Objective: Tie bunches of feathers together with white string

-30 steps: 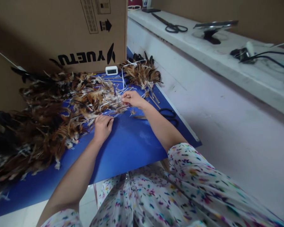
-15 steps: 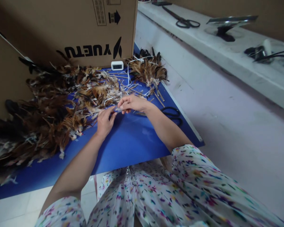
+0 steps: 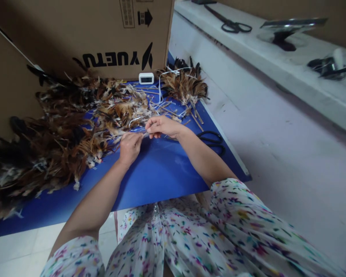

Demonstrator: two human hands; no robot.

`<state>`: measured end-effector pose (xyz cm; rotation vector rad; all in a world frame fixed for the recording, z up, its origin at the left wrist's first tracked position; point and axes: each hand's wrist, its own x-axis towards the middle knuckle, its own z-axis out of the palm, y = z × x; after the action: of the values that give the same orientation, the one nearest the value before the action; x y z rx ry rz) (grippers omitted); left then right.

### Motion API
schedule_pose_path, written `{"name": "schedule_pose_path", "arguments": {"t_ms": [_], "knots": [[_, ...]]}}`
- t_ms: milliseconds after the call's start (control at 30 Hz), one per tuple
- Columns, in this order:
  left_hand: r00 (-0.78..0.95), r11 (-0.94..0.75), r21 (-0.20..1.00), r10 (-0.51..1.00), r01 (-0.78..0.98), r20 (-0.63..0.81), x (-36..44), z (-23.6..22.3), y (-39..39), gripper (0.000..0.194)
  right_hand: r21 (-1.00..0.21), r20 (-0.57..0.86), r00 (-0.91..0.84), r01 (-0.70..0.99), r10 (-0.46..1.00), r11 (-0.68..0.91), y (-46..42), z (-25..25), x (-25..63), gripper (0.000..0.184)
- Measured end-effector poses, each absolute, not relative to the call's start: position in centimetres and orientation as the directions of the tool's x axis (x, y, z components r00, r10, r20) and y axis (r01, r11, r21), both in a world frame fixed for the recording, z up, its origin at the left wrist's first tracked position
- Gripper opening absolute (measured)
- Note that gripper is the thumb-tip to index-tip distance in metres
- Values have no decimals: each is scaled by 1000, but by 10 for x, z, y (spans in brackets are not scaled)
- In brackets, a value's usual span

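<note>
My left hand [image 3: 129, 147] is closed, thumb against fingers, just above the blue tabletop [image 3: 158, 177]. My right hand [image 3: 163, 126] pinches close by, its fingertips almost meeting the left ones. Between the two runs a thin, pale feather [image 3: 145, 134], its quill end showing and the rest mostly covered by my fingers. Right behind my hands lies a loose pile of brown and white feathers [image 3: 122, 109]. A larger heap of dark brown feathers [image 3: 60, 154] spreads to the left.
Black-handled scissors [image 3: 212, 139] lie right of my right forearm. A feather bundle with sticks [image 3: 187, 84] stands at the back right. A white digital clock [image 3: 146, 79] sits before a cardboard box [image 3: 103, 34]. More scissors [image 3: 233, 26] rest on the white ledge [image 3: 265, 57].
My right hand has come back from the loose pile toward my left hand, and the fingertips now meet around a thin feather. The view has shifted slightly, moving the ledge rightward.
</note>
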<state>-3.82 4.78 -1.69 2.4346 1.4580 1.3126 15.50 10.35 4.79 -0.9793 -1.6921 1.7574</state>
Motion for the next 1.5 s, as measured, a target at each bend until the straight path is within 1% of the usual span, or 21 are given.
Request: {"name": "schedule_pose_path", "arguments": {"t_ms": [167,367,467,567,633,700,767,867,933,1033,1100,1233,1400,1500], "knots": [[177,-554,433,737,712,652,-37,-14,46,27,-985,-172,-619,129,766,-117,102,50,152,9],[224,-553,409,753,726,619,-37,-15,45,28,-984,-173,-610,133,773,-115,101,50,151,8],[234,-562,436,761,703,605,-35,-17,44,29,-987,-152,-601,130,784,-91,103,50,153,6],[219,-561,495,778,664,589,-32,-17,42,28,-991,-112,-571,121,813,-52,106,52,157,5],[195,-549,555,798,625,570,-30,-16,40,25,-992,-76,-522,121,849,-14,109,54,162,6],[150,-505,643,838,576,524,-28,-14,39,22,-989,-34,-450,146,893,37,112,57,169,5],[87,-428,748,889,507,449,-27,-13,39,20,-973,16,-381,206,924,102,117,59,179,4],[10,-291,881,951,372,310,-28,-12,41,21,-906,87,-363,357,928,225,123,58,198,5],[-22,-219,930,972,296,236,-28,-12,43,23,-818,99,-404,487,909,306,124,55,212,7],[-58,-147,968,985,202,162,-29,-12,45,25,-661,29,-472,653,881,371,121,49,225,13],[-70,-112,985,990,132,122,-30,-11,46,27,-579,-32,-496,717,868,388,119,44,228,15],[-91,-63,998,994,26,65,-29,-11,46,29,-474,-92,-502,781,860,406,118,36,224,15],[-108,-27,999,994,-31,23,-30,-12,48,31,-392,-120,-544,795,831,463,118,31,218,8],[-112,-5,998,994,-57,-2,-30,-12,48,30,-370,-115,-548,798,829,476,118,30,217,10]]}}
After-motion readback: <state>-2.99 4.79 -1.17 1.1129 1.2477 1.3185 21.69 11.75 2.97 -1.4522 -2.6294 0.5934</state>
